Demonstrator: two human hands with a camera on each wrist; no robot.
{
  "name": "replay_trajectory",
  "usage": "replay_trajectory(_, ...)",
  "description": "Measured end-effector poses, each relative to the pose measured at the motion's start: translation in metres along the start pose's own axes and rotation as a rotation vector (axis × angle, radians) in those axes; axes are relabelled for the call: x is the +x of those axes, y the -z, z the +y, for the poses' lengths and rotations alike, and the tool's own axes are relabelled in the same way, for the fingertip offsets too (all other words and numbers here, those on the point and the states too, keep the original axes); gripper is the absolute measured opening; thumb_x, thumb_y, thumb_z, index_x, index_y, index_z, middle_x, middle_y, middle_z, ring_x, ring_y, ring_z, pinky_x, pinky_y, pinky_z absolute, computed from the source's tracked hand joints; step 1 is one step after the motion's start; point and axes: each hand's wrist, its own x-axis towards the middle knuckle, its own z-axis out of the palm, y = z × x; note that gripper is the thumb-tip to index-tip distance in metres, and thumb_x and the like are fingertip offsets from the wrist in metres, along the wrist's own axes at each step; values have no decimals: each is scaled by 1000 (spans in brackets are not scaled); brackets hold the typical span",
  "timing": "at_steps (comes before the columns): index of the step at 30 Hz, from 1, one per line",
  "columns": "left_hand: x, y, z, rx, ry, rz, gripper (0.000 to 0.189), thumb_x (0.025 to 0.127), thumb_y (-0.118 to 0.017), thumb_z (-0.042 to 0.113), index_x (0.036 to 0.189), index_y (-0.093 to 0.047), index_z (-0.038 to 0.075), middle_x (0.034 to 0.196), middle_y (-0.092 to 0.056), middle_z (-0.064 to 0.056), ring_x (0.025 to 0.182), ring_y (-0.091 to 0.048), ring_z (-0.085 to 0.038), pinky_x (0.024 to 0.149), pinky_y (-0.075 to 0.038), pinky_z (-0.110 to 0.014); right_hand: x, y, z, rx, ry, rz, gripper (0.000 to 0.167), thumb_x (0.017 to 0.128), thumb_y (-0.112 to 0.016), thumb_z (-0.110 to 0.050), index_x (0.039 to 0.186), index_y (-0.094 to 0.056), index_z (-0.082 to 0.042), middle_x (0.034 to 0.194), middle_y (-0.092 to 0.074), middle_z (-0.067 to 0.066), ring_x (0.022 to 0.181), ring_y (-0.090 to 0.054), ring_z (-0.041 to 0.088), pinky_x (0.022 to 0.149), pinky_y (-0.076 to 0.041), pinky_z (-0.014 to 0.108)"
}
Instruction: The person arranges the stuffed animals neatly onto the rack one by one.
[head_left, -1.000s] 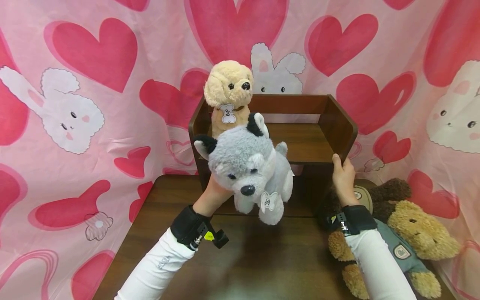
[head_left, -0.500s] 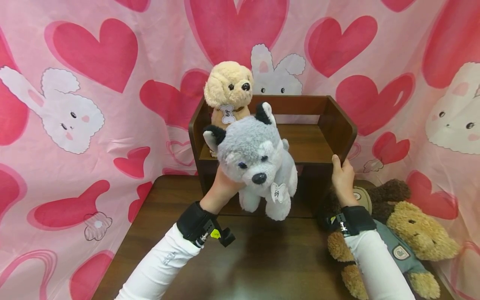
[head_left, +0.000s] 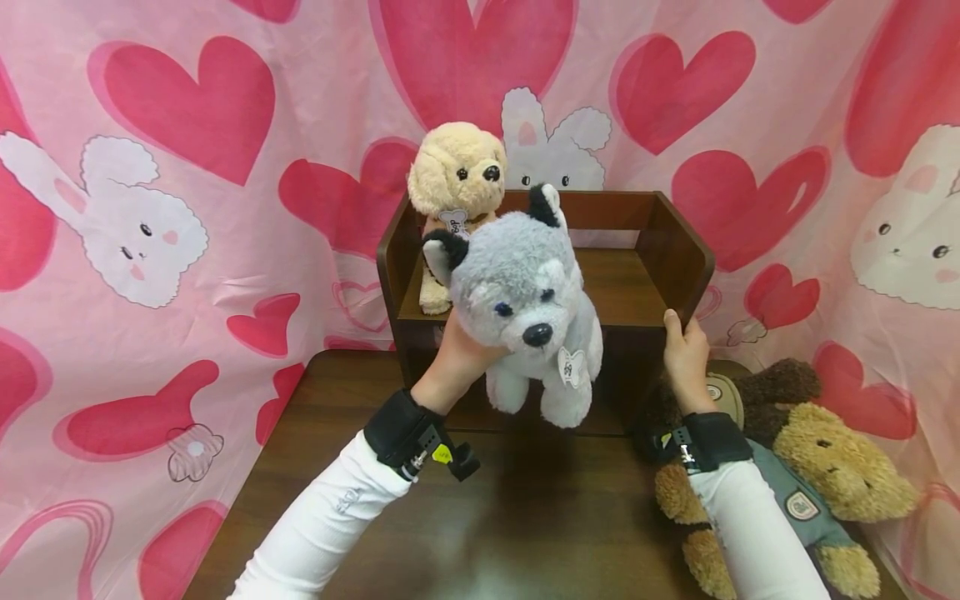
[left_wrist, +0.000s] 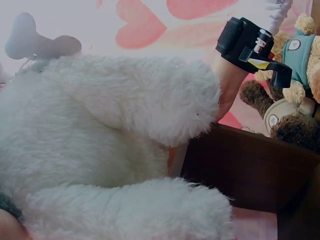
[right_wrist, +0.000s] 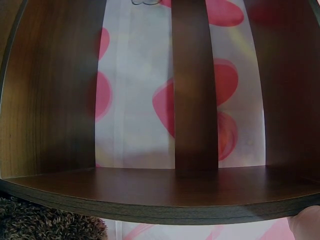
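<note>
A grey-and-white plush husky (head_left: 517,283) with black-edged ears hangs in front of a small dark wooden shelf (head_left: 622,283). My left hand (head_left: 468,354) grips it from below and behind its head; the fingers are largely hidden by the plush. White fur of the husky's legs (left_wrist: 150,100) fills the left wrist view. My right hand (head_left: 686,354) holds the shelf's right side panel at its front edge, thumb on the near side. On the shelf's upper board, at the left, sits a cream plush dog (head_left: 457,171), partly covered by the husky.
A tan teddy bear (head_left: 840,467) in a teal top lies on the right of the wooden table (head_left: 480,533). Behind my right wrist is a dark brown plush (head_left: 783,387). A pink heart-patterned cloth (head_left: 322,108) hangs behind the table.
My left hand has carried the husky to the right and slightly up, closer to the shelf's upper board. My right hand stays on the side panel.
</note>
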Motion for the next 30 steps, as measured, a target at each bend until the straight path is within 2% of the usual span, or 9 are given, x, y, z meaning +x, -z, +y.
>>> replay_trajectory(3, 3, -1, -1, 19, -9, 5, 106, 56, -71, 67, 120, -37, -10, 111, -47, -18, 97, -47, -10, 87, -40, -29, 0, 1, -1, 2, -7, -12, 45, 97, -35, -33, 109, -49, 8, 113, -51, 25, 100, -43, 32, 88, -31, 48)
replay_trajectory(5, 5, -1, -1, 19, -18, 7, 108, 56, -71, 67, 120, -37, -12, 111, -47, -18, 97, -46, -9, 86, -39, -28, 0, 1, -1, 5, -12, -22, 46, 97, -35, -34, 112, -49, 7, 117, -51, 25, 103, -43, 32, 90, -31, 48)
replay_trajectory(10, 7, 0, -4, -20, -11, 2, 110, 54, -72, 67, 121, -35, -13, 110, -48, -7, 96, -46, -7, 85, -39, -25, -1, 2, -3, 12, -18, -29, 48, 97, -35, -36, 115, -49, 6, 120, -50, 24, 105, -43, 32, 92, -30, 48)
replay_trajectory(16, 11, -2, -3, -52, -6, -18, 110, 54, -73, 65, 121, -35, -13, 110, -48, -2, 96, -46, -6, 84, -39, -24, -1, 2, -3, 6, -15, -14, 46, 97, -35, -34, 111, -49, 7, 116, -51, 24, 103, -43, 32, 89, -31, 48)
replay_trajectory(22, 19, -6, -3, -90, -49, -46, 111, 53, -74, 63, 118, -33, -17, 107, -48, 2, 95, -46, -5, 84, -39, -22, 0, 1, -2, -7, -15, -15, 46, 97, -34, -34, 110, -49, 7, 114, -51, 24, 101, -43, 32, 88, -31, 48)
replay_trajectory(25, 25, -8, -3, -88, -85, -62, 113, 53, -74, 64, 120, -31, -16, 111, -47, -3, 98, -45, -6, 87, -38, -26, 0, 1, -2, -4, -23, -23, 46, 97, -34, -35, 112, -49, 6, 113, -50, 23, 100, -42, 31, 88, -31, 47)
replay_trajectory(27, 28, -10, -5, -95, -102, -69, 111, 56, -75, 61, 122, -30, -16, 112, -46, -13, 100, -45, -7, 90, -38, -29, -1, 1, -2, -1, -27, -26, 46, 97, -34, -35, 112, -49, 6, 112, -50, 22, 99, -41, 30, 88, -31, 46)
replay_trajectory(30, 30, -12, -3, -59, -103, -51, 85, 65, -81, 28, 120, -35, -17, 112, -46, -27, 101, -49, -9, 91, -40, -32, -1, 2, -3, 3, -30, -29, 46, 97, -33, -35, 114, -49, 5, 113, -50, 22, 99, -40, 29, 88, -31, 46)
